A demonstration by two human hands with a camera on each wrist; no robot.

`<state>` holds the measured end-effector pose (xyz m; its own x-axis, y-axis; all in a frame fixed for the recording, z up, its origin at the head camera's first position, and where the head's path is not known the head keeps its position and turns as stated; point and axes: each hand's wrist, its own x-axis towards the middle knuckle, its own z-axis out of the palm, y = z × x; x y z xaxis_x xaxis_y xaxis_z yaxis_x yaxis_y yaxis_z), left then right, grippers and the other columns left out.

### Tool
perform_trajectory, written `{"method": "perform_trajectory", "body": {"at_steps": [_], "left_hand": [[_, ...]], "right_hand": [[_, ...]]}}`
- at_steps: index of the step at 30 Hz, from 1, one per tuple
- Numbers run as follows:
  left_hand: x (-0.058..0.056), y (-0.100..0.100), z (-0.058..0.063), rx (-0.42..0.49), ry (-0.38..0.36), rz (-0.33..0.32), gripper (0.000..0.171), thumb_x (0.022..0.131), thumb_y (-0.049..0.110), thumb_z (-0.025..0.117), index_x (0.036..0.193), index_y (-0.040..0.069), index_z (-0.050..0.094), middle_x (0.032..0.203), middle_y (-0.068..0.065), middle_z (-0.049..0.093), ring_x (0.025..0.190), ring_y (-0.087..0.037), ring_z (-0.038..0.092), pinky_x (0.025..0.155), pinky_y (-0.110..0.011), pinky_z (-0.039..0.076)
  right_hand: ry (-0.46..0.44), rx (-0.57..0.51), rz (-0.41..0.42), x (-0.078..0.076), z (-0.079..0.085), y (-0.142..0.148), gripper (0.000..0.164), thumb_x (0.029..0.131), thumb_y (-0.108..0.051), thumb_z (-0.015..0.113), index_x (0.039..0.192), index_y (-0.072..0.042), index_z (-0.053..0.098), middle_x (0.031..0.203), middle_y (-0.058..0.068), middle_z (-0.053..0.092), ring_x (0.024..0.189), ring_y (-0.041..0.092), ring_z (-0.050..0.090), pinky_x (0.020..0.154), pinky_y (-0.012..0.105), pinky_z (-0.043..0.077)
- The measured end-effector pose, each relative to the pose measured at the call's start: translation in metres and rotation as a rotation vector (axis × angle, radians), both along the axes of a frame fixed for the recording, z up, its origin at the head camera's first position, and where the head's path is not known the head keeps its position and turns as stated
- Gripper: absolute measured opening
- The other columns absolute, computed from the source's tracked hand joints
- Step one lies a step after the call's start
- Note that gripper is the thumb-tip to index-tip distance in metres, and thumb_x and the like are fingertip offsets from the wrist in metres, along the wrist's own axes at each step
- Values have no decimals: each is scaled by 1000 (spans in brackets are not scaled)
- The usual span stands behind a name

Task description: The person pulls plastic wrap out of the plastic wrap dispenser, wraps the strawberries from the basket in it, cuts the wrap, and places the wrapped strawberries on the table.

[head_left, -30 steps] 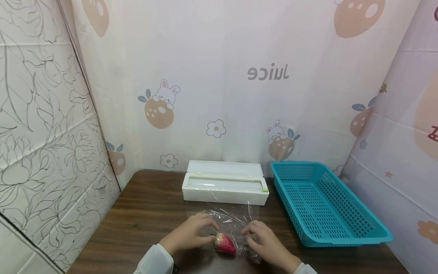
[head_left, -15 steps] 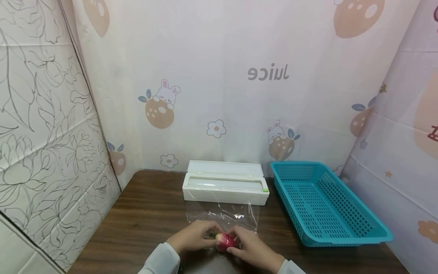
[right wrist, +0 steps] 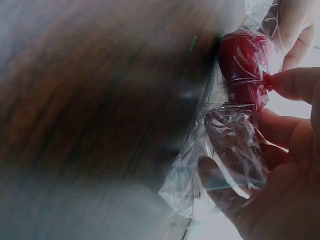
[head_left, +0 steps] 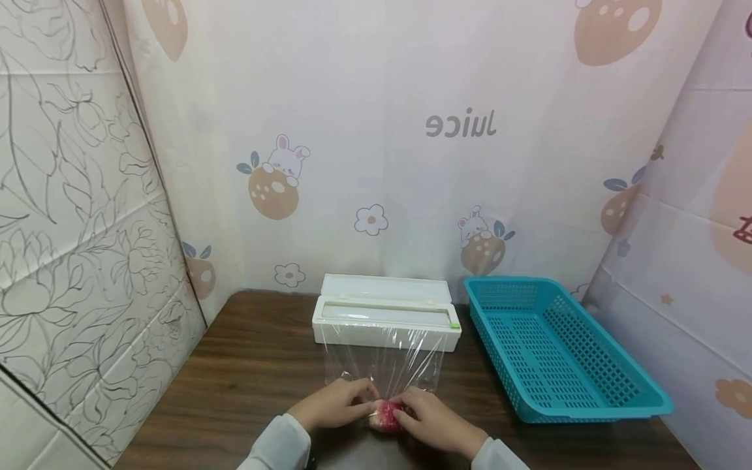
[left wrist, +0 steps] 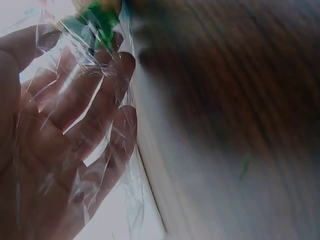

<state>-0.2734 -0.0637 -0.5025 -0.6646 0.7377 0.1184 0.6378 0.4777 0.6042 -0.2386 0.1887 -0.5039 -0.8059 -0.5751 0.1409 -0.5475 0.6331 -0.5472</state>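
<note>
A red fruit [head_left: 386, 416] with a pale yellow end lies wrapped in clear cling film [head_left: 382, 372] near the front of the table. Green leaf-like bits [left wrist: 102, 25] show at its pale end in the left wrist view. My left hand [head_left: 337, 405] holds that end between thumb and fingers, and loose film covers the palm. From the other side my right hand [head_left: 431, 418] pinches the red end [right wrist: 245, 60] with thumb and forefinger; crumpled film hangs over its other fingers. The film runs taut back to a white cling film dispenser [head_left: 384, 336].
The dispenser's lid [head_left: 384, 287] stands raised at the back, with a green cutter slider [head_left: 455, 326] at its right end. A blue-green plastic basket [head_left: 587, 414] is on the right of the dark wooden table [head_left: 235, 385]. Printed cloth walls [head_left: 352, 163] enclose the back and sides.
My right hand has moved left from the loose film onto the fruit. The fruit has turned, and the film behind it has gone from slack to taut.
</note>
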Motion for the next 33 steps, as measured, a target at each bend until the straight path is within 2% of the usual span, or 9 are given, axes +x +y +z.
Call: {"method": "perform_trajectory", "body": {"at_steps": [7, 12, 15, 19, 23, 27, 33], "left_hand": [[-1, 6, 0, -19, 4, 42, 21, 102, 34, 59, 112, 18, 67, 103, 11, 69, 95, -2, 63, 84, -26, 53], [2, 6, 2, -51, 99, 81, 30, 101, 38, 60, 118, 15, 66, 112, 5, 66, 104, -10, 62, 91, -33, 52], [5, 4, 5, -55, 153, 95, 36, 100, 44, 59, 123, 17, 64, 120, 5, 63, 112, -13, 59, 95, -38, 51], [10, 3, 8, -26, 219, 45, 34, 97, 46, 63, 122, 22, 65, 120, 10, 61, 115, -10, 57, 97, -40, 50], [11, 2, 6, -3, 290, -32, 27, 93, 33, 72, 116, 21, 66, 113, 12, 64, 108, -6, 59, 93, -30, 51], [8, 1, 2, 12, 274, -47, 25, 88, 23, 77, 111, 19, 67, 108, 11, 65, 103, -5, 61, 90, -22, 50], [2, 0, -3, 52, 223, -43, 24, 88, 14, 76, 110, 19, 67, 106, 11, 65, 99, -5, 62, 86, -20, 51]], "right_hand": [[-75, -8, -43, -4, 3, 2, 28, 101, -33, 60, 114, -11, 72, 106, -8, 66, 99, 8, 61, 84, 35, 55], [41, -36, -63, -2, 5, 3, 21, 98, -25, 65, 116, -13, 68, 109, -6, 63, 100, 14, 59, 85, 36, 54], [126, -59, -56, 1, 5, 3, 17, 95, -18, 68, 112, -16, 67, 108, -8, 61, 100, 17, 58, 85, 36, 53], [188, -79, 10, 4, 6, 3, 18, 91, -15, 72, 108, -20, 67, 107, -11, 61, 101, 15, 58, 85, 35, 53], [198, -55, 72, 5, 4, 3, 26, 86, -15, 78, 107, -20, 65, 109, -10, 60, 101, 9, 57, 85, 32, 53], [173, -37, 85, 3, 2, 2, 33, 81, -13, 82, 108, -20, 64, 111, -9, 59, 101, 7, 58, 85, 29, 54], [146, -11, 68, -1, 2, 1, 41, 76, -11, 85, 109, -20, 62, 111, -9, 59, 102, 8, 58, 86, 30, 54]]}}
